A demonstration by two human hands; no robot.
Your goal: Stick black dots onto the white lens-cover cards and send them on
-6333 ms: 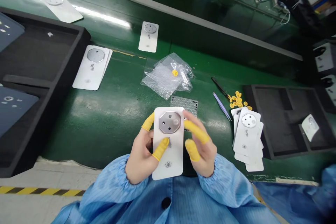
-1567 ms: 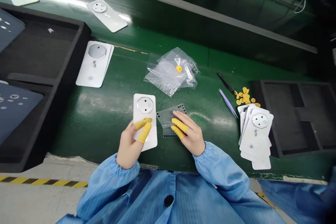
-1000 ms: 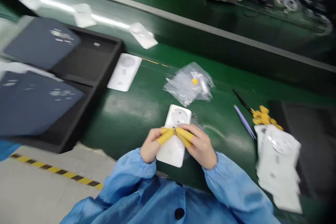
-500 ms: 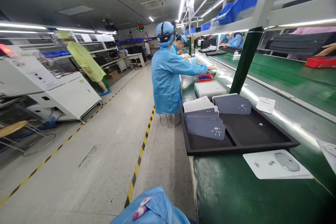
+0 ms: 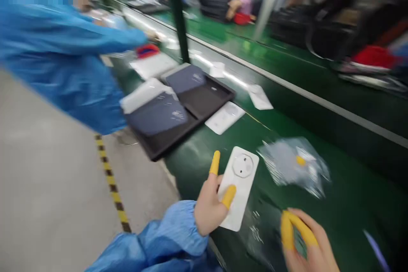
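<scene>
My left hand (image 5: 212,204), with yellow finger covers on thumb and a fingertip, holds a white phone-shaped panel (image 5: 239,187) by its left edge. An octagonal ring with two small dots sits near the panel's top. At the lower right, my right hand (image 5: 307,240) has its yellow-covered thumb and finger pinched together on a clear plastic bag (image 5: 263,231), which lies dark against the green bench. A second clear bag (image 5: 295,163) with a yellow spot lies just beyond, to the right of the panel.
A black tray (image 5: 204,104) with dark blue panels (image 5: 159,112) stands at centre left. Two white pieces lie beside it, one a flat card (image 5: 225,117). A co-worker's blue sleeve (image 5: 95,42) reaches over the bench's far left. A purple object (image 5: 376,248) is at lower right.
The view has swung right and down to the bench. Both my hands have come into view, the left with the white panel. The tray now appears farther left.
</scene>
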